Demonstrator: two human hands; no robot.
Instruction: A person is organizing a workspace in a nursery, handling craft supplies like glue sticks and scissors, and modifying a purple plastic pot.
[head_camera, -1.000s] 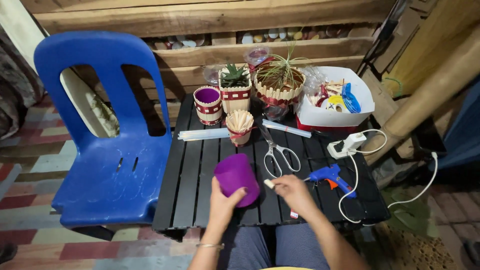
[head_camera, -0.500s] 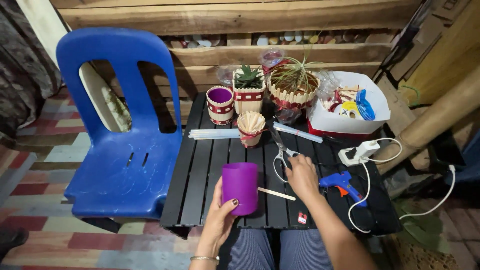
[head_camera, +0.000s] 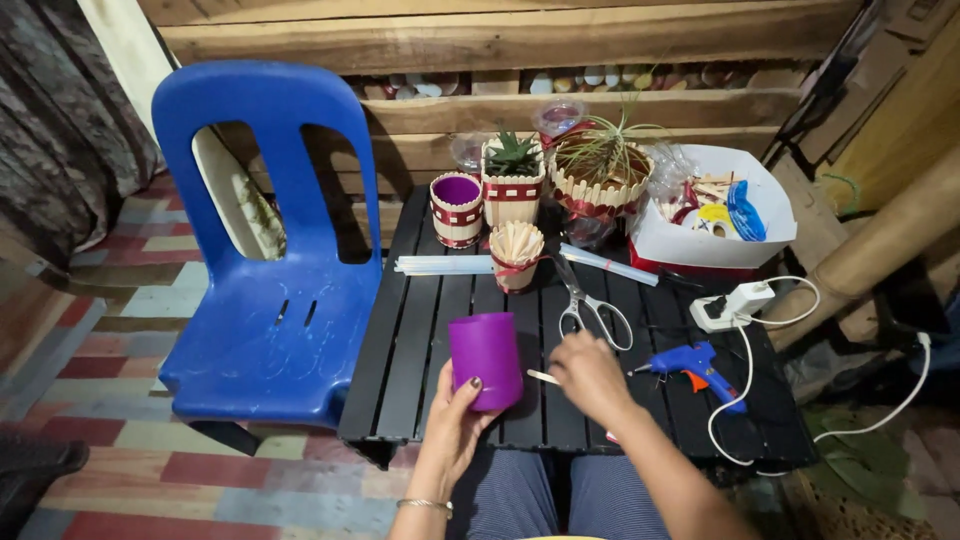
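The purple cup (head_camera: 486, 358) is standing upright near the front edge of the black slatted counter (head_camera: 400, 340), and the left hand (head_camera: 455, 420) is wrapping around its lower side, fingers closed on it with the thumb across the front. Just to its right, the right hand (head_camera: 590, 375) is pinching one end of a flat wooden craft stick (head_camera: 543, 377) whose free end is pointing toward the cup — whether the stick is touching the cup wall is hard to tell from this angle.

The cup's wall is still bare plastic, with no sticks on it, while three pots at the back of the counter are already wearing stick cladding with red bands: a small purple-lined one (head_camera: 456, 210), a square one with a succulent (head_camera: 512, 185) and a round one with a spiky plant (head_camera: 598, 180). So the cladding of this cup looks barely begun.

Further out, a bundle of sticks (head_camera: 517, 255), scissors (head_camera: 590, 305), a blue glue gun (head_camera: 690, 362) with its white cord and a white box of scraps (head_camera: 715, 215) are lying about. A blue plastic chair (head_camera: 270, 300) is standing to the left on a patterned floor — rough timber shelving is running behind.
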